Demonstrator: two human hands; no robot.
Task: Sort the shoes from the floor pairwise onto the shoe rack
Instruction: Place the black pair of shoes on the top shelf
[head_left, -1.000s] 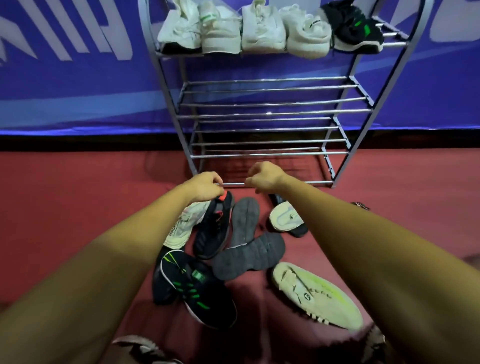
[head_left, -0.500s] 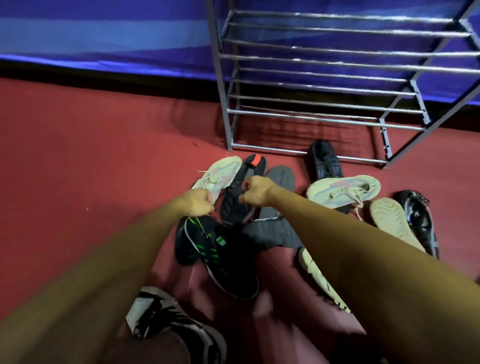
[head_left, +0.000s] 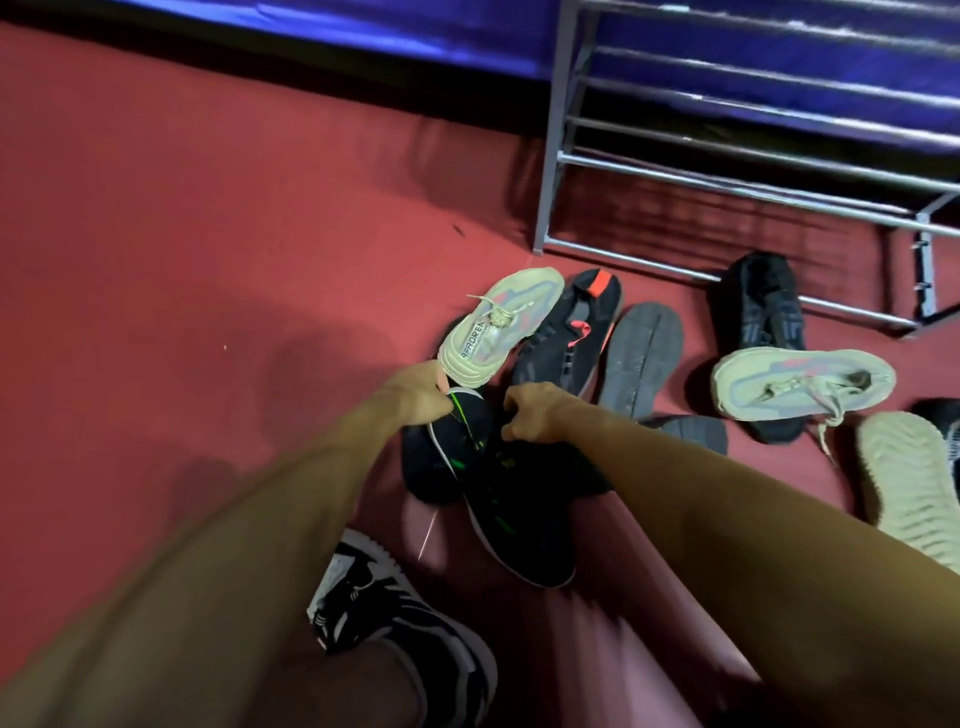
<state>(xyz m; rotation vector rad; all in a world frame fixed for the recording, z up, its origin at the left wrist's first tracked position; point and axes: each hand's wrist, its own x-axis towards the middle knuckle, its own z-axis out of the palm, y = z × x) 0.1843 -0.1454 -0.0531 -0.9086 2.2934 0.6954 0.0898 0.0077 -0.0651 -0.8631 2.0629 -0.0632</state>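
Fingers of your left hand (head_left: 415, 395) pinched the black-green sneaker (head_left: 514, 514) at its heel; the grip of your curled right hand (head_left: 540, 415) was unclear.

both hands curl onto a black shoe with green stripes (head_left: 511, 512) on the red floor (head_left: 208, 234): the left hand (head_left: 415, 396) at its white-edged end, the right hand (head_left: 535, 413) over its top; a firm grip is not clear. just beyond lie a beige shoe (head_left: 498, 327), a black shoe with a red tab (head_left: 566, 332) and an upturned grey sole (head_left: 641, 353). a second beige shoe (head_left: 800, 384) lies to the right, near the metal shoe rack (head_left: 551, 156).
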